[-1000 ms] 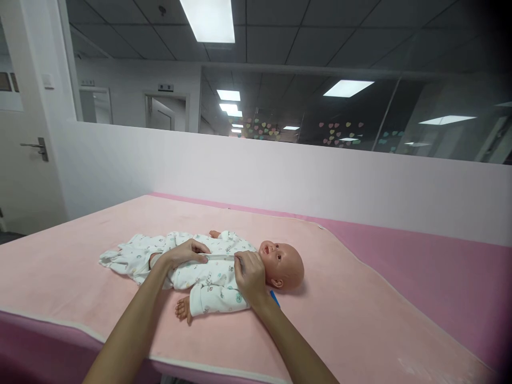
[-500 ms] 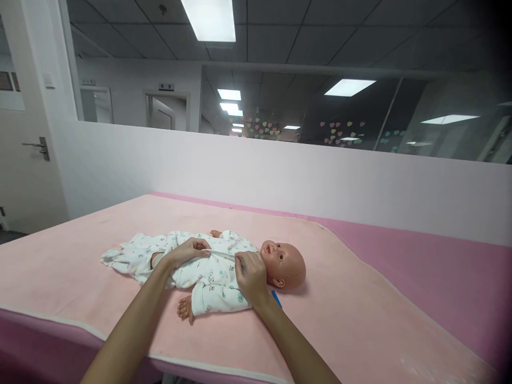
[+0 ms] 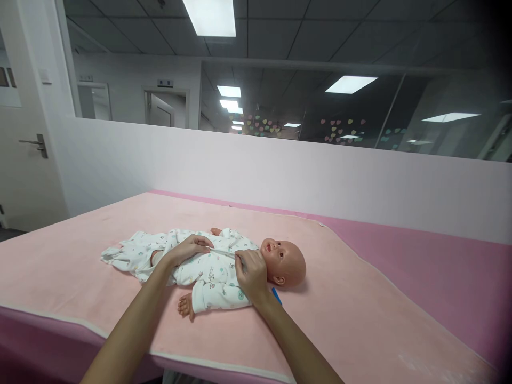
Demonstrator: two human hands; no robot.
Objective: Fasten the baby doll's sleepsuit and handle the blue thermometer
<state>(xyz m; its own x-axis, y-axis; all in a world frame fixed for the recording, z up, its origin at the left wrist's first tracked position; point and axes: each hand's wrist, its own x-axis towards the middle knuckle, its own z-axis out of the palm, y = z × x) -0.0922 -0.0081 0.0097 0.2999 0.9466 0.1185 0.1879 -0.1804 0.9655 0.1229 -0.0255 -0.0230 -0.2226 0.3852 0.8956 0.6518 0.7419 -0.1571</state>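
Observation:
A baby doll (image 3: 288, 262) lies on its back, its head to the right. It wears a white printed romper (image 3: 218, 271) whose front edge runs between my two hands. My left hand (image 3: 190, 250) pinches that edge over the belly. Near the doll's neck, my right hand (image 3: 252, 272) is closed on the same edge, its fingertips partly hidden by the hand itself. One doll hand (image 3: 186, 306) sticks out of the near sleeve. At the left, the romper's legs lie loose, with a bit of the doll's leg (image 3: 155, 258) showing.
A pink padded mat (image 3: 360, 320) covers the table under the doll. A small blue strip (image 3: 276, 296) lies by my right wrist, below the doll's head. Behind the table stands a white wall (image 3: 260, 170) with a window above. A door (image 3: 28, 160) is at the left.
My left hand has shifted slightly to the right along the romper's edge. My right hand has hardly moved, and the doll lies as before.

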